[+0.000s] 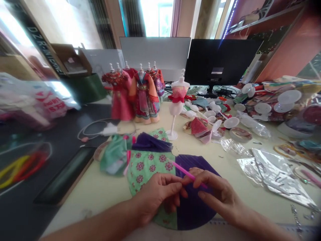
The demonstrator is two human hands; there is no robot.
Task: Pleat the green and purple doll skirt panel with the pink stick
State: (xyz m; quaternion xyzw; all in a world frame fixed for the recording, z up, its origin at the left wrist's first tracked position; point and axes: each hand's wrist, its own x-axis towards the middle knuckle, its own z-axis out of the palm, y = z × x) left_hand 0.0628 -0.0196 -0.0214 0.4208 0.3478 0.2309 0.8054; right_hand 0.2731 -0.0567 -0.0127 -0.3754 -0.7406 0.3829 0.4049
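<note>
A small doll-sized garment piece (150, 160) lies spread on the table, its left part green with purple flowers and its right part a dark purple pleated panel (194, 164). Over the seam between the two, the thumb and fingers of my left hand (164, 192) are pinched together; what they hold is too small to make out. My right hand (217, 192) grips a slim bright-pink stick-like tool (184, 170), its thin tip pointing up and left over the green cloth. The fingertips of both hands almost meet.
Green cloth (115, 155) is bunched at left. Behind stand a small white mannequin (175, 103) with a pink top and several dressed mannequins (142, 97). Fabric scraps (200, 127), a tape roll (240, 134) and clear plastic bags (276, 177) lie at right; two monitors (223, 63) stand at back.
</note>
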